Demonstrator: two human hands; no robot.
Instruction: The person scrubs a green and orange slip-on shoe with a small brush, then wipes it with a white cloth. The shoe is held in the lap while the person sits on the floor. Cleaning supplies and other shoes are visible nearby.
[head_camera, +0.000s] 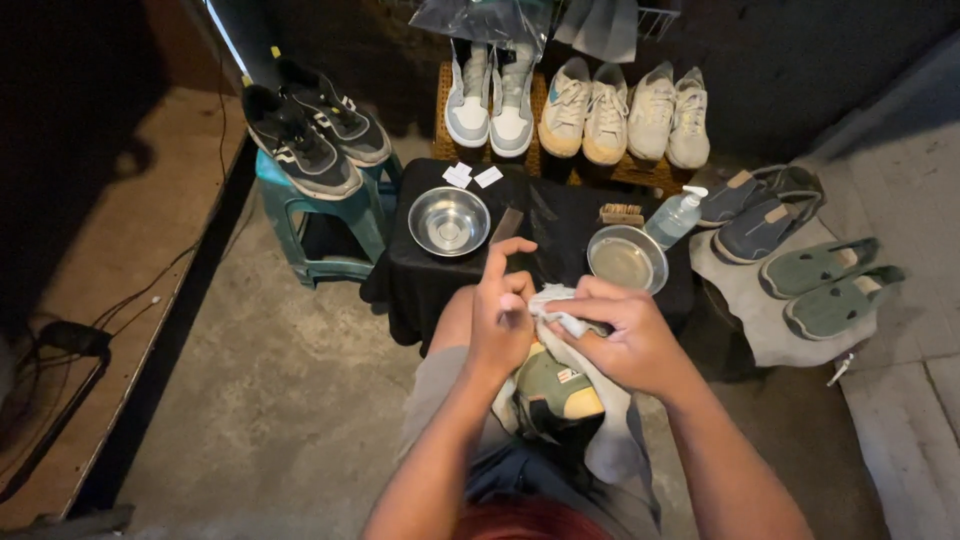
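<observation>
right now the left hand (500, 325) steadies a green and yellow shoe (553, 387) on the lap while the right hand (625, 345), fingers clenched on a pale cloth (560, 312), seems mid-wipe; judging by this, the next stroke needs a firm grip.

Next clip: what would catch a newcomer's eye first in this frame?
Low in the middle, the left hand and right hand press a pale cloth onto a green and yellow shoe held in the lap. Just beyond, a black-draped table carries two metal bowls and a spray bottle. Pairs of shoes ring it, with white sneakers lined up behind.
</observation>
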